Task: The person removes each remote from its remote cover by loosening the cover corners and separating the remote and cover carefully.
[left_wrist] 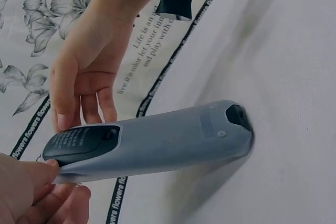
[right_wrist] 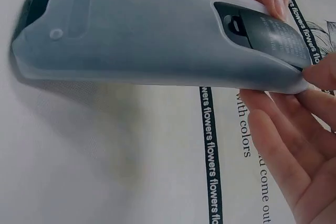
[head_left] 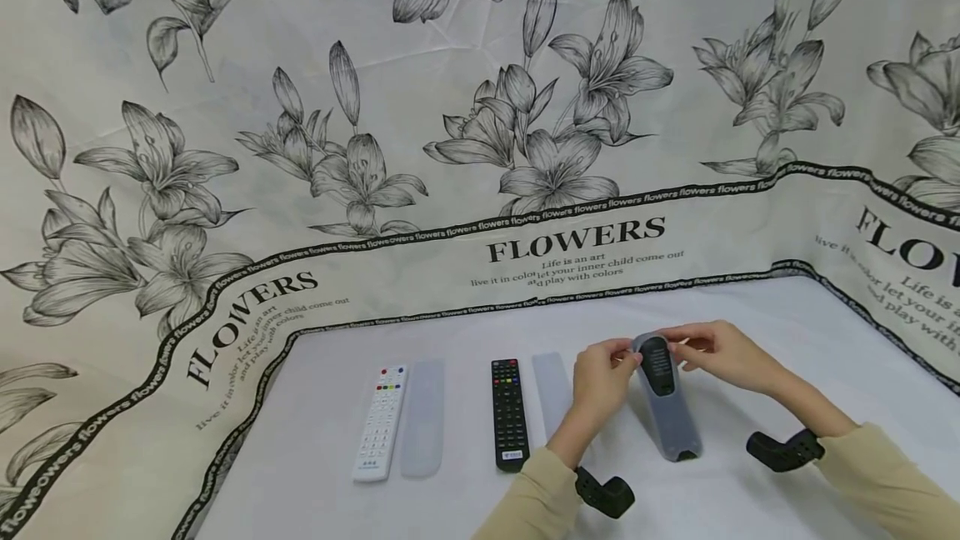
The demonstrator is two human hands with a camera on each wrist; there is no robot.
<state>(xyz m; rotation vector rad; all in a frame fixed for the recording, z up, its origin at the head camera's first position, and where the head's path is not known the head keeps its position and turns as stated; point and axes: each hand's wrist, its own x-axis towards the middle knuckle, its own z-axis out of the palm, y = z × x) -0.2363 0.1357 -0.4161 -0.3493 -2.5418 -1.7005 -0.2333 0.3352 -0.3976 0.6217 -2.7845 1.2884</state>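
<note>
A black remote control (head_left: 657,367) is inside a translucent silicone cover (head_left: 670,423), its back facing me. The battery lid shows through a gap at the cover's upper end, and a bit of black shows at the lower end. My left hand (head_left: 602,380) pinches the left edge of that upper end between thumb and fingers. On the opposite edge, my right hand (head_left: 726,354) pinches the cover, thumb in front and fingers behind. In the right wrist view the cover (right_wrist: 131,35) fits loosely round the battery lid (right_wrist: 278,38). The lower end rests on or close to the table.
A white remote control (head_left: 380,423) lies left of a flat translucent cover (head_left: 423,419). Further right, a black remote control (head_left: 509,415) lies beside another translucent cover (head_left: 550,382), partly hidden by my left arm. Flower-printed cloth (head_left: 390,273) hangs behind the white table (head_left: 300,440).
</note>
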